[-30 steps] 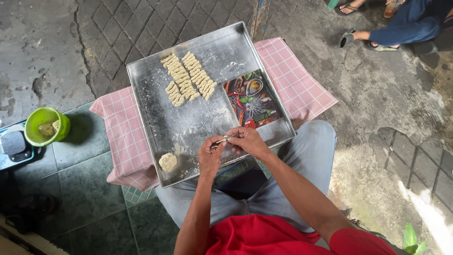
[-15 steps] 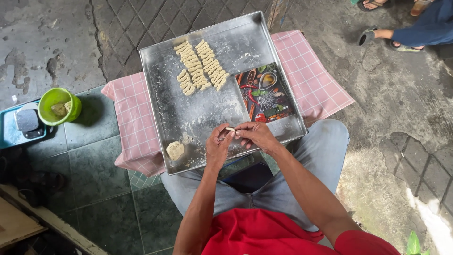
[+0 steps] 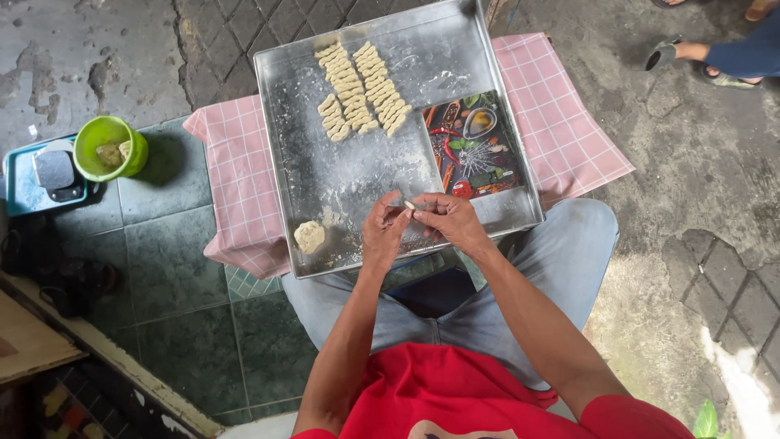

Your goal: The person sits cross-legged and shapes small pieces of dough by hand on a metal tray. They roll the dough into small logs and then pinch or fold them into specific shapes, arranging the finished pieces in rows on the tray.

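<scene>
A large metal tray (image 3: pixel 325 187) dusted with flour rests on a pink checked cloth (image 3: pixel 236 179) over my lap. My left hand (image 3: pixel 383 232) and my right hand (image 3: pixel 451 221) meet over the tray's near edge, pinching a small piece of pale dough (image 3: pixel 409 205) between their fingertips. Rows of shaped dough pieces (image 3: pixel 357 85) lie at the tray's far end. A lump of dough (image 3: pixel 309 236) sits in the near left corner. A printed mat with pictures of spices (image 3: pixel 475 146) lies on the tray's right side.
A green bowl (image 3: pixel 110 146) with dough bits stands on a blue tray (image 3: pixel 24 183) on the tiled floor at left. Another person's sandalled foot (image 3: pixel 678 53) is at the top right. Cracked concrete lies to the right.
The view has shifted so the tray sits further right and higher in the frame. Both hands stay together over the near edge, still working the small dough piece.
</scene>
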